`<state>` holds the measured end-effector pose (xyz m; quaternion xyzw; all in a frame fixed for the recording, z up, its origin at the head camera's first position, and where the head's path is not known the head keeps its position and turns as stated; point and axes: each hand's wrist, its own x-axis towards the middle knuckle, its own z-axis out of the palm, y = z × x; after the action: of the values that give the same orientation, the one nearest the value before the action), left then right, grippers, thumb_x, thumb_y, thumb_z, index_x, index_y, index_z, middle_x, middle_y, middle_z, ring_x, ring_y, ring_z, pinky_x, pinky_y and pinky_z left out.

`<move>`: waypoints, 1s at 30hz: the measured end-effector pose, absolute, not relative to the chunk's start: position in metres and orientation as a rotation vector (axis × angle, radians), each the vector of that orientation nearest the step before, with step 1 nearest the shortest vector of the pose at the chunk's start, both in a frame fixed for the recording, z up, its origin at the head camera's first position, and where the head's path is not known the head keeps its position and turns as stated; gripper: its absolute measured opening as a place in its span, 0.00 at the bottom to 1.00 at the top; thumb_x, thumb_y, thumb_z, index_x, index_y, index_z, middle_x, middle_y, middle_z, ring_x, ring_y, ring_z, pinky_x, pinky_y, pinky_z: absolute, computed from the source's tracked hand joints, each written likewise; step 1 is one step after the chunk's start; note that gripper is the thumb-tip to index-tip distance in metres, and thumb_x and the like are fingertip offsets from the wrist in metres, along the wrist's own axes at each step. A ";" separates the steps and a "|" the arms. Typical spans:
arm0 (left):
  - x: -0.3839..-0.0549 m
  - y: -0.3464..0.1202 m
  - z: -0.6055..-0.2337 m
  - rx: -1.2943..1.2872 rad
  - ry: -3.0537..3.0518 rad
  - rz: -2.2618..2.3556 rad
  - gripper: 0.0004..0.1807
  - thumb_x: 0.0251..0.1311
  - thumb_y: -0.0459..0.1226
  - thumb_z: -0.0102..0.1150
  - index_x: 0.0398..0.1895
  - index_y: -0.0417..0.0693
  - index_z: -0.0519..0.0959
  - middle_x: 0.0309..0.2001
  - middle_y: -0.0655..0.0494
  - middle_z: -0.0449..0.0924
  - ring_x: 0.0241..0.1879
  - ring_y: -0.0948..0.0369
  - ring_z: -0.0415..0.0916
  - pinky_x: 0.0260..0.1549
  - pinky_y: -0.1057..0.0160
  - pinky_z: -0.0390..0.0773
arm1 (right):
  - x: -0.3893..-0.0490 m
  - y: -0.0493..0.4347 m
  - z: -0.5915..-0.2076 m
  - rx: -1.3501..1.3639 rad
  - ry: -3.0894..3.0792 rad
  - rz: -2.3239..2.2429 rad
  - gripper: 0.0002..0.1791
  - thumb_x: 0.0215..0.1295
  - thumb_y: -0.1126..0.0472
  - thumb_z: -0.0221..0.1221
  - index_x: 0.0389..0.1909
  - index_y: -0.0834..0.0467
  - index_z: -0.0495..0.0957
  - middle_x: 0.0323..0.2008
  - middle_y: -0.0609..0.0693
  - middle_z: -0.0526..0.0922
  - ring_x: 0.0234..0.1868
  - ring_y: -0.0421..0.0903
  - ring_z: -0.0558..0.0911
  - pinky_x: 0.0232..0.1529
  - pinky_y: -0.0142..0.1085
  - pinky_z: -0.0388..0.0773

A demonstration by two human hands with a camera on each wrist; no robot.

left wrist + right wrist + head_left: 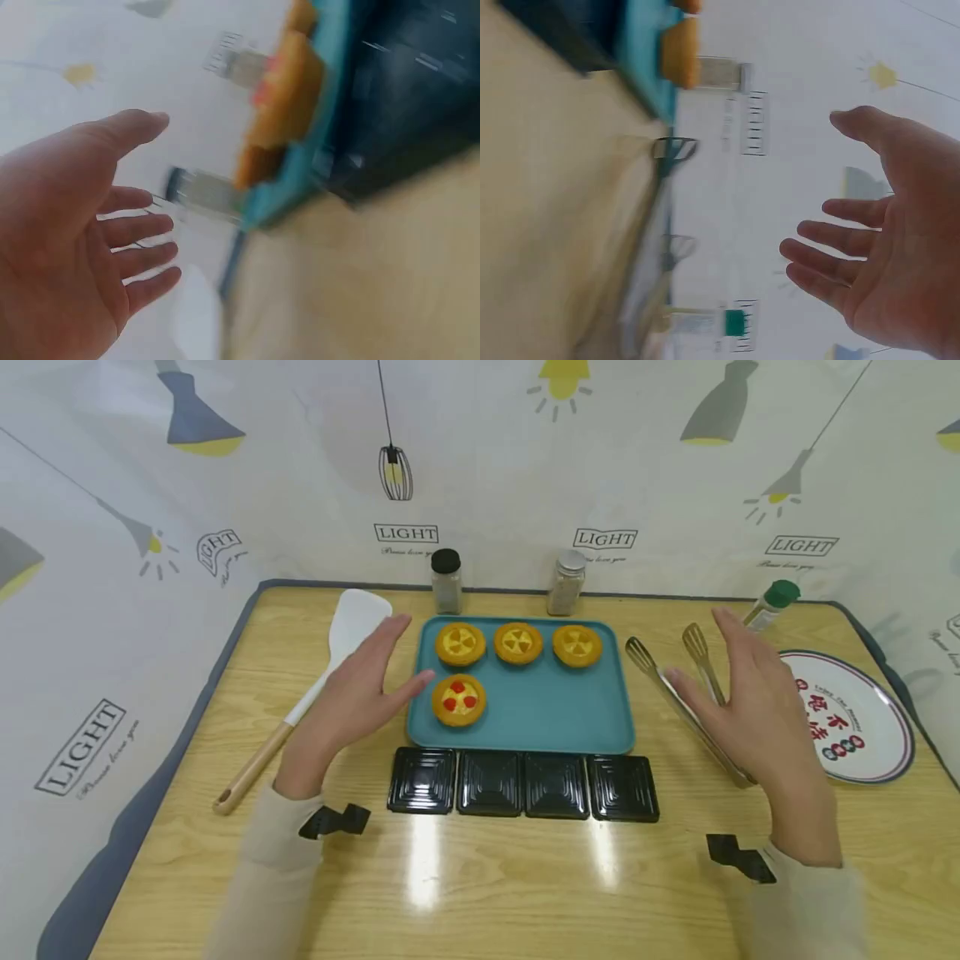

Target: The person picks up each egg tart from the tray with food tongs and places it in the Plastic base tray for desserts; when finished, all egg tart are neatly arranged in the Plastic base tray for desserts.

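Observation:
My left hand (pixel 348 702) hovers over the white spatula (pixel 358 614) with the wooden handle, thumb spread toward the tray's left edge, holding nothing. The right hand (pixel 761 714) is raised over the metal tongs (pixel 651 665) and overlaps the plate's left edge in the head view, also holding nothing. Both wrist views show loosely extended fingers. Between the hands lies a teal tray (pixel 555 710) with three yellow-topped tarts (pixel 517 644) along its back. A tart with red pieces (pixel 459 700) sits front left on it.
Several black square molds (pixel 490 783) line the tray's front side. Behind the tray stand a black-capped jar (pixel 447 587) and a silver-capped jar (pixel 566 585). A green-capped jar (pixel 772 603) and a patterned white plate (pixel 873 735) are at right. A printed backdrop (pixel 495 468) encloses the table.

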<state>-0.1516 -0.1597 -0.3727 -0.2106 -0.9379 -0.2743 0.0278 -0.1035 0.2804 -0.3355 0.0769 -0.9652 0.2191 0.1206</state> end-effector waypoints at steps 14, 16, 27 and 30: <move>-0.155 -0.190 -0.450 -0.614 -2.909 -1.458 0.36 0.66 0.57 0.56 0.75 0.63 0.60 0.76 0.59 0.52 0.74 0.60 0.44 0.70 0.46 0.49 | -0.078 0.320 -0.409 -0.187 -3.029 1.032 0.52 0.68 0.42 0.58 0.71 0.78 0.46 0.61 0.82 0.60 0.60 0.76 0.63 0.53 0.69 0.64; -0.156 -0.189 -0.452 -0.659 -2.894 -1.446 0.36 0.66 0.56 0.57 0.75 0.62 0.61 0.75 0.61 0.53 0.75 0.60 0.43 0.70 0.46 0.48 | -0.076 0.326 -0.414 -0.186 -3.010 1.046 0.51 0.67 0.43 0.60 0.70 0.79 0.48 0.61 0.81 0.61 0.60 0.76 0.64 0.53 0.68 0.64; -0.158 -0.193 -0.459 -0.722 -2.875 -1.312 0.42 0.59 0.58 0.64 0.75 0.62 0.61 0.75 0.59 0.55 0.74 0.58 0.45 0.70 0.45 0.48 | -0.082 0.332 -0.435 -0.133 -2.782 0.943 0.41 0.61 0.51 0.68 0.65 0.72 0.66 0.51 0.73 0.74 0.53 0.66 0.70 0.48 0.58 0.65; -0.159 -0.195 -0.460 -0.705 -2.886 -1.310 0.42 0.58 0.59 0.63 0.75 0.63 0.60 0.75 0.58 0.53 0.74 0.58 0.45 0.70 0.44 0.48 | -0.083 0.329 -0.437 -0.165 -2.746 0.945 0.40 0.61 0.52 0.68 0.65 0.72 0.66 0.50 0.73 0.74 0.54 0.67 0.68 0.51 0.60 0.62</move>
<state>-0.1586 -0.1950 -0.4599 -0.2168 -0.8876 -0.4030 -0.0527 -0.0832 0.3292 -0.4365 -0.0564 -0.9377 0.3225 0.1160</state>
